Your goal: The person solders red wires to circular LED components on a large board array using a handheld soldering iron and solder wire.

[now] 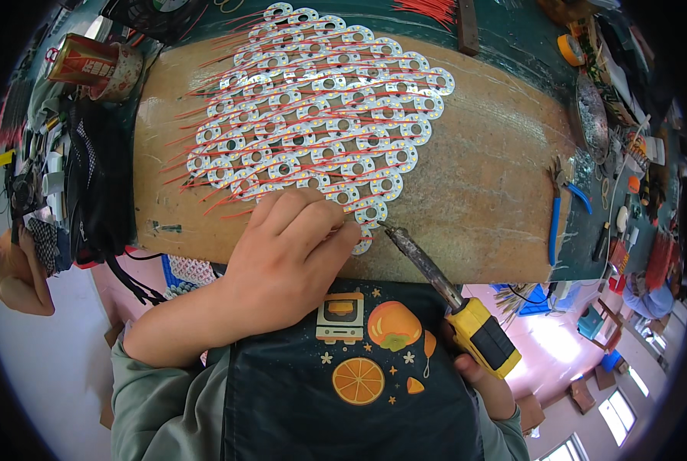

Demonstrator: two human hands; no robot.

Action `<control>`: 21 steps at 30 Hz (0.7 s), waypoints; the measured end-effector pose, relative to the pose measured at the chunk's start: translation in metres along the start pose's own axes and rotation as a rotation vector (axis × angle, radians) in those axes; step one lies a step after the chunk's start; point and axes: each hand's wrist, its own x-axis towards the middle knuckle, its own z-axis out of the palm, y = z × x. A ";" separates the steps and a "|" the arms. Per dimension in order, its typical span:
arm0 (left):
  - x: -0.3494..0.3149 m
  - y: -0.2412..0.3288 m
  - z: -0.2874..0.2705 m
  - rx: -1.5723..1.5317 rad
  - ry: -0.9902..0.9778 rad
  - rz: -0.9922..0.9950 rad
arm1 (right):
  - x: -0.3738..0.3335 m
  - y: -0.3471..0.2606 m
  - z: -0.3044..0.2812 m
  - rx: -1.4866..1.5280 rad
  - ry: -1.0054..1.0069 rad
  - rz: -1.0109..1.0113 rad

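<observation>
**Hot-Iron Tool Close to the Little Light Boards**

Many round, white LED boards (pixel 334 127) lie in a big patch on a brown sheet (pixel 497 169). The sheet is on top of the green bench (pixel 520 48). Each little board has a hole in the middle and small yellow dots around it. Thin red wires (pixel 222 203) run across the rows, and lots of their ends stick out on the left side.

The left hand (pixel 293 246) is over the bottom corner of the patch. Its fingers are bent down, near the last boards. The fingertips are hidden, so I can't tell if its grip is pinching anything.

The right hand (pixel 481 380) has its grip wrapped around the yellow and black handle of a soldering iron (pixel 445 287). The iron leans up and to the left. Its dark tip is right by the edge of the lowest boards, but I can't tell if it touches them.

To the right are pliers (pixel 556 215) with blue handles. A roll of yellow tape (pixel 571 50) is farther up. On the left, a black bag (pixel 97 177) sits beside the sheet. The person wears a dark apron (pixel 297 407) with orange fruit pictures.
</observation>
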 end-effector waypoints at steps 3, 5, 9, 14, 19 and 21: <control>-0.012 0.000 -0.008 0.008 -0.038 -0.011 | 0.004 -0.003 0.000 -0.042 -0.031 -0.059; -0.018 -0.003 -0.009 0.007 -0.064 -0.016 | 0.005 -0.008 0.001 -0.051 -0.039 -0.038; -0.025 -0.004 -0.007 0.013 -0.033 0.008 | 0.009 -0.010 0.004 -0.077 -0.066 -0.047; -0.026 -0.005 -0.002 0.012 -0.003 0.001 | 0.006 -0.010 0.011 -0.094 -0.034 -0.044; -0.022 -0.005 0.001 -0.043 0.052 -0.001 | 0.006 -0.001 0.013 -0.147 -0.012 -0.127; -0.022 -0.006 0.002 -0.043 0.046 -0.002 | 0.005 0.002 0.016 -0.120 0.036 -0.196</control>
